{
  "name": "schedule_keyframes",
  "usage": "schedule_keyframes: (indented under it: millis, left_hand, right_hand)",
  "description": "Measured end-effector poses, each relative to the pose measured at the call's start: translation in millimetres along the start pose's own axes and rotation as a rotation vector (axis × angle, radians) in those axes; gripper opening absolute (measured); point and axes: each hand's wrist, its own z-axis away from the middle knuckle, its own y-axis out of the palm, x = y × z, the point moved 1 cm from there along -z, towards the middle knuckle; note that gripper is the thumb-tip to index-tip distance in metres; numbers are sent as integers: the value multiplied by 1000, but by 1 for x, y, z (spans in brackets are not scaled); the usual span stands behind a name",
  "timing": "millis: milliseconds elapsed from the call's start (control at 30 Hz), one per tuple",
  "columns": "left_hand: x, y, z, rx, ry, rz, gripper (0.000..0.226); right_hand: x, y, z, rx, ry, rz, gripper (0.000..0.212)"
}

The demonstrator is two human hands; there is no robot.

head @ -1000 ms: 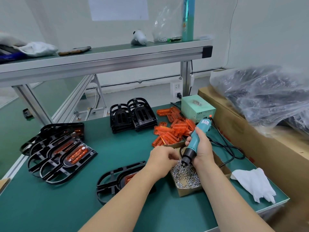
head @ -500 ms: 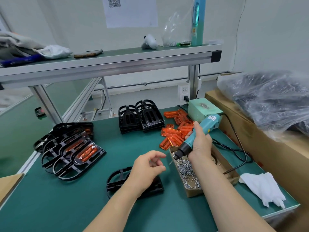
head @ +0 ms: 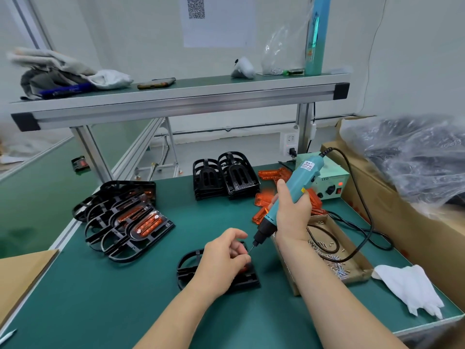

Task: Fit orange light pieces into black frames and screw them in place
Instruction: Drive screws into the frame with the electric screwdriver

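A black frame (head: 187, 269) lies on the green table in front of me, with an orange light piece in it mostly hidden under my left hand (head: 224, 259). That hand's fingertips are pinched at the tip of the teal electric screwdriver (head: 284, 200); a screw between them is too small to make out. My right hand (head: 293, 212) grips the screwdriver, tilted with its bit pointing down-left over the frame. Loose orange light pieces (head: 266, 199) lie behind the hands.
Finished frames with orange pieces (head: 125, 220) are stacked at the left. Two stacks of empty black frames (head: 225, 175) stand at the back. A cardboard box of screws (head: 334, 258), a green power unit (head: 329, 182), a white glove (head: 412, 288) and large cartons sit on the right.
The screwdriver left the screw box and swung left over the frame. My left hand followed from the box to the frame and pinched at the bit's tip.
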Motion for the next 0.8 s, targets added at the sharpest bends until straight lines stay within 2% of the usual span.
schedule_keyframes:
  millis: [467,667,800]
  left_hand:
    - [4,-11,10,-23,3,-72,39]
    - [3,-5,16,-76,95,-378,39]
    - [5,1,24,-146,124,-497,48]
  right_hand:
    - [8,11,25,39,-86,-8,24]
    - [7,20,45,112,-262,127,34]
    - [10,27,56,88,-335,197,33]
